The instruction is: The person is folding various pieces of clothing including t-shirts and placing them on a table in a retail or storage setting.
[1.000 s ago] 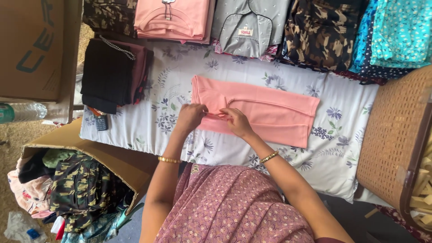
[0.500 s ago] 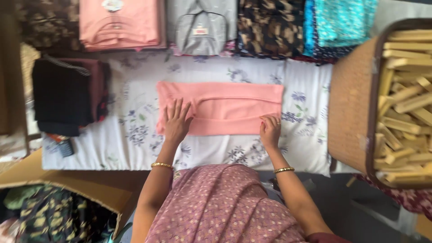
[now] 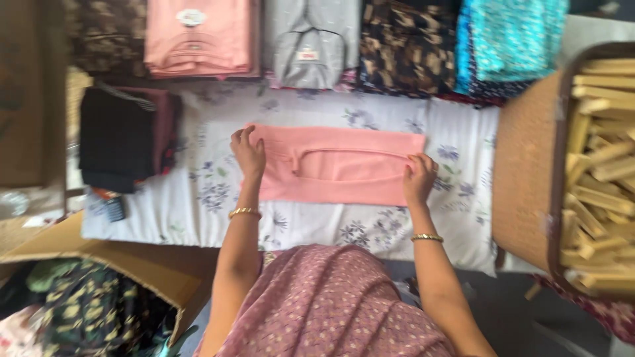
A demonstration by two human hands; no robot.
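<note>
One pink folded garment (image 3: 340, 173) lies flat in the middle of the floral sheet (image 3: 198, 205) covering the table, with the left hand (image 3: 249, 153) on its left end and the right hand (image 3: 419, 178) on its right end. Each grip is loosely curled, fingers pressing or pinching the cloth edge. Behind it lie five folded stacks: dark patterned, pink (image 3: 198, 36), grey (image 3: 311, 43), brown-patterned and turquoise (image 3: 512, 39), with one dark pile (image 3: 119, 135) at left.

Motion blur softens everything. The left hand (image 3: 249, 153) hides the pink garment's (image 3: 344, 173) left end under its palm; the right hand's (image 3: 419, 178) fingertips cover the opposite corner. Folded stacks (image 3: 311, 39) beyond both grips are cut off by the top edge.
</note>
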